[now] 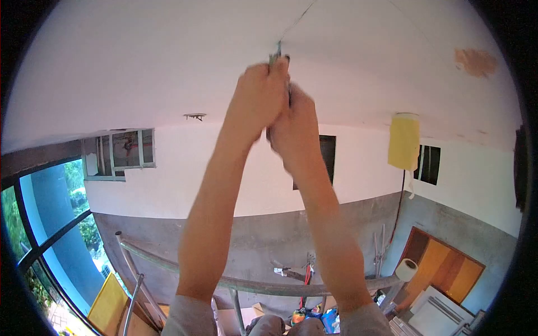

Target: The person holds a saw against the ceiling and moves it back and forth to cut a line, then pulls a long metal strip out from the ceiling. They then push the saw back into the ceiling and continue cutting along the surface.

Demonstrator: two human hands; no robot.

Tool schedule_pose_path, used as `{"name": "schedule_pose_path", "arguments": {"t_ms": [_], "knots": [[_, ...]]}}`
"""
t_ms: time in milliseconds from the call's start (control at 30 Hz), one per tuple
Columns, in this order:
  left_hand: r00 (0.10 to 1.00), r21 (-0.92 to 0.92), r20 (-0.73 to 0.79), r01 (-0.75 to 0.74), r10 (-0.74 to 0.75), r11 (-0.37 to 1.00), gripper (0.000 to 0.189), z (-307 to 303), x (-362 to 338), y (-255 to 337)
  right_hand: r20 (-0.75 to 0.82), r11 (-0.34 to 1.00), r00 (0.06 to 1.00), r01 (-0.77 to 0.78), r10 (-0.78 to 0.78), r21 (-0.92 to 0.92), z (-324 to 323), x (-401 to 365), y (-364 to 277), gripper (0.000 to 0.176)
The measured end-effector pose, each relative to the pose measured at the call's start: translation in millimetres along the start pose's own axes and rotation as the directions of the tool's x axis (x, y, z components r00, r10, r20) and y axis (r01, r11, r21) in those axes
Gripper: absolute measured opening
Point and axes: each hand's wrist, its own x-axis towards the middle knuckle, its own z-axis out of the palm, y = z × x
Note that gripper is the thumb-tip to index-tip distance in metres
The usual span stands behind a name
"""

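Both my arms reach up to the white ceiling (140,56). My left hand (259,95) and my right hand (295,126) are clasped together around a thin metal tool (277,53) whose tip touches the ceiling at a fine crack line (300,17). Only the tool's upper end shows above my fingers; the rest is hidden in my hands. Which kind of tool it is I cannot tell.
A metal scaffold rail (263,285) runs below my arms. A yellow bag (404,141) hangs at the right wall, a patch (475,60) marks the ceiling. Windows (50,224) at left, orange door (445,266) at lower right, clutter on the floor (314,316).
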Motion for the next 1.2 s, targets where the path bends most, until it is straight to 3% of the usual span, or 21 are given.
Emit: {"name": "schedule_pose_path", "arguments": {"t_ms": [133,233,333,467,567,667,767,1000,1200], "knots": [[0.999,-0.028,-0.04,0.021,-0.022,0.999,0.041,1,9,6,0.005,0.992,0.999,-0.036,0.035,0.12,2,12,-7,0.042],[0.999,0.065,0.005,0.041,-0.041,0.997,0.04,-2,-10,7,-0.004,0.998,0.999,-0.054,0.054,0.013,-4,-2,-5,0.039],[0.999,0.021,-0.024,0.037,-0.036,0.999,0.048,1,-41,-1,-0.014,0.999,0.999,-0.041,0.041,0.006,-2,-28,2,0.036],[0.999,-0.024,0.022,-0.035,0.036,0.999,0.048,-7,-9,-6,-0.028,0.999,1.0,0.004,-0.005,-0.037,4,-4,0,0.039],[1.0,-0.086,0.026,0.015,-0.013,0.996,0.042,2,-2,-1,-0.002,1.0,1.0,0.018,-0.018,-0.007,-1,6,-1,0.04],[0.995,0.0,0.019,0.094,-0.094,0.996,0.043,-4,-17,7,0.036,0.998,0.998,-0.055,0.054,0.021,-6,-9,-12,0.041],[0.999,0.074,0.033,0.014,-0.016,0.997,0.044,-2,-45,-6,0.038,0.991,0.991,-0.124,0.126,-0.043,-11,-40,-13,0.041],[0.989,-0.188,0.1,0.125,-0.107,0.974,0.044,-6,0,11,0.046,0.991,0.991,-0.124,0.126,-0.053,-3,7,-23,0.039],[0.984,-0.144,0.116,0.154,-0.138,0.978,0.041,-1,-45,3,0.031,0.982,0.986,-0.162,0.166,-0.095,-14,-39,-18,0.04]]}}
